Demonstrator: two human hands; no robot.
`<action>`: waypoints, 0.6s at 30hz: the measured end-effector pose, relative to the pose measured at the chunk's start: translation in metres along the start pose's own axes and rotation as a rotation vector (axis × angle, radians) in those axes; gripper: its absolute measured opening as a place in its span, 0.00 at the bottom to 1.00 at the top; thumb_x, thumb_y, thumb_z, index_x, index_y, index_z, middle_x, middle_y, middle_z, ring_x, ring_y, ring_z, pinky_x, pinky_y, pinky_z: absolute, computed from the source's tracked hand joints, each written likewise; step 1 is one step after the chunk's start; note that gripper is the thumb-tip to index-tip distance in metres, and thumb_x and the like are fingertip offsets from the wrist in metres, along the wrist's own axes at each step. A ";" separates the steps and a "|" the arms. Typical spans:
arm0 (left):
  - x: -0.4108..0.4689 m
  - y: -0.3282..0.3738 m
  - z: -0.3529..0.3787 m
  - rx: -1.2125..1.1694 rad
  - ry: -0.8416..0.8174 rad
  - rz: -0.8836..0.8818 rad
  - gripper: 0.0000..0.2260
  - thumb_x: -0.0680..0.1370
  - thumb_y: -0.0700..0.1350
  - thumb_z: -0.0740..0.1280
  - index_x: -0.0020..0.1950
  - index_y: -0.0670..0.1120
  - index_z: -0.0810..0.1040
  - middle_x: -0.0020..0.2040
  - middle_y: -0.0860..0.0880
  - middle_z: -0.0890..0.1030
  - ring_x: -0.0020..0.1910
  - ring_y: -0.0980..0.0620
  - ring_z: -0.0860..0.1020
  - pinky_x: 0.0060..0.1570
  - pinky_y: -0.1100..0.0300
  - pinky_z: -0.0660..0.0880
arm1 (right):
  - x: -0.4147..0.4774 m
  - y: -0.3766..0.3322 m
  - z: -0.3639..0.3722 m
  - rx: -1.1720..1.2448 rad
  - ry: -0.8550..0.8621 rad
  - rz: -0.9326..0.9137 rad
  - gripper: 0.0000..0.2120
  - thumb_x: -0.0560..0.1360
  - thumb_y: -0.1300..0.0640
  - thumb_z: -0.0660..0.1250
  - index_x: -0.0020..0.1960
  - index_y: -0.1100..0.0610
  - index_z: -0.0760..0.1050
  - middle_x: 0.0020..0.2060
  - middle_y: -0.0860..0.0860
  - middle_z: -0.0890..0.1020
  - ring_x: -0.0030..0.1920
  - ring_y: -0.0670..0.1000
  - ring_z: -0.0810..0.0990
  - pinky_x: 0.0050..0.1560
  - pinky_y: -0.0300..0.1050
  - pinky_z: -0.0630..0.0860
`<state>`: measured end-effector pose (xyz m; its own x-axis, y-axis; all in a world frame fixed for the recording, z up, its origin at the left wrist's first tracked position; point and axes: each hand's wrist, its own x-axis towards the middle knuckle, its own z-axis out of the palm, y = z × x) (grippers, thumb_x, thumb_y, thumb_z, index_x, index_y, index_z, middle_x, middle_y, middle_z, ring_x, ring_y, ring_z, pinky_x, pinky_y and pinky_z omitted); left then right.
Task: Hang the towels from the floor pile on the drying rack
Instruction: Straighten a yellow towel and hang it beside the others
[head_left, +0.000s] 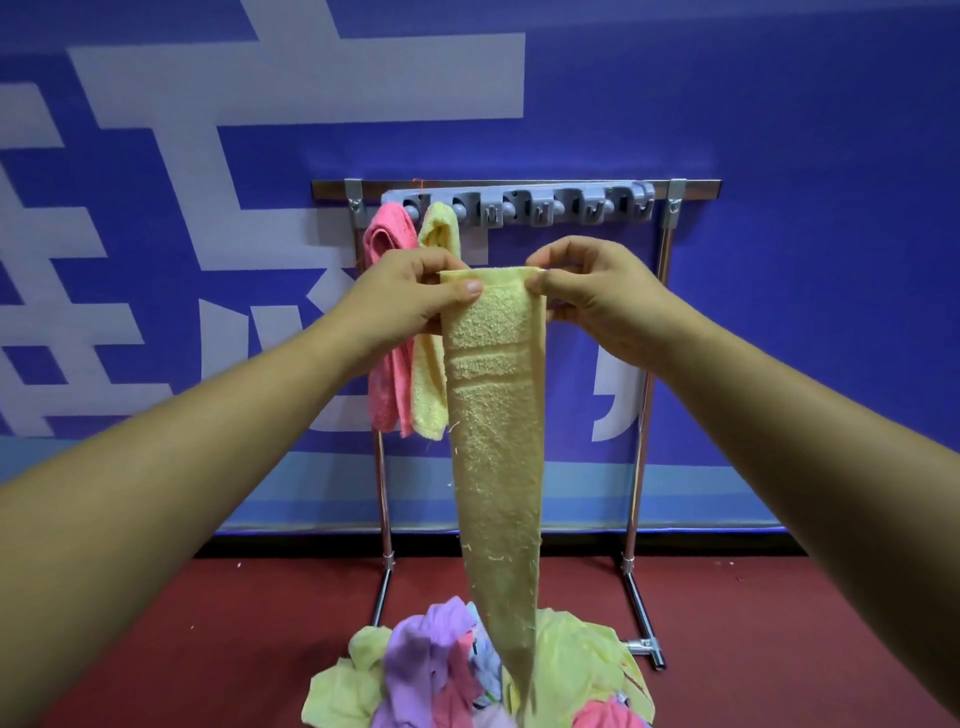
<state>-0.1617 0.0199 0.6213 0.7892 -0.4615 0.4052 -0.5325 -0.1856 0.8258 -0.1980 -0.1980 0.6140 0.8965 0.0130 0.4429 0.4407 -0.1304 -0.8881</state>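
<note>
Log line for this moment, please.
left hand, right hand: pinch held towel top | rack: pink towel, yellow towel hung | pile: on floor

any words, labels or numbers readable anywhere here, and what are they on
Blue wall banner: huge white characters, cut off by the frame and partly hidden behind the drying rack; none can be read whole.
Held yellow towel, hook strip, floor pile: no label, number or print shows.
</note>
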 end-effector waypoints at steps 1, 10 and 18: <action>0.001 0.000 0.001 0.009 0.010 0.011 0.01 0.78 0.43 0.70 0.48 0.47 0.82 0.41 0.51 0.83 0.40 0.58 0.82 0.38 0.66 0.76 | 0.000 -0.002 0.001 0.010 -0.023 0.024 0.06 0.74 0.65 0.72 0.50 0.60 0.78 0.43 0.55 0.80 0.44 0.55 0.77 0.49 0.51 0.76; -0.001 -0.005 0.005 0.050 0.030 0.035 0.06 0.77 0.45 0.72 0.50 0.44 0.83 0.47 0.42 0.85 0.48 0.45 0.83 0.53 0.47 0.80 | -0.004 -0.008 0.009 -0.407 -0.154 -0.025 0.11 0.76 0.56 0.74 0.49 0.65 0.81 0.35 0.50 0.79 0.35 0.42 0.74 0.36 0.36 0.69; -0.016 -0.035 0.009 -0.144 -0.053 -0.062 0.16 0.74 0.44 0.74 0.61 0.46 0.80 0.55 0.47 0.85 0.55 0.49 0.83 0.57 0.51 0.79 | -0.002 -0.016 0.019 -0.453 -0.102 -0.075 0.10 0.76 0.57 0.73 0.50 0.64 0.82 0.35 0.50 0.80 0.31 0.39 0.73 0.32 0.32 0.68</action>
<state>-0.1588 0.0259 0.5824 0.8002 -0.4985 0.3335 -0.4307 -0.0906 0.8979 -0.2059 -0.1775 0.6247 0.8729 0.1330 0.4695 0.4602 -0.5443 -0.7014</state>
